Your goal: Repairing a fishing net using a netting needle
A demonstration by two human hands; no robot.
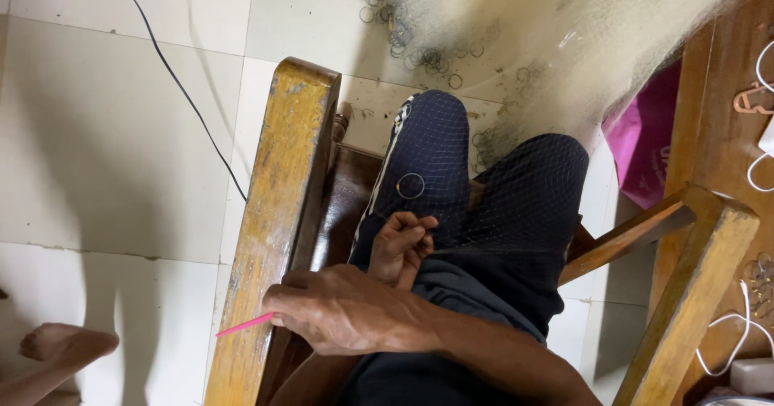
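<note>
Across lap, fine net [516,188], pink needle [244,324]

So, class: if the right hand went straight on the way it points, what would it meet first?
Likely the armrest: the right hand and its pink needle point left across it, though depth is unclear.
</note>
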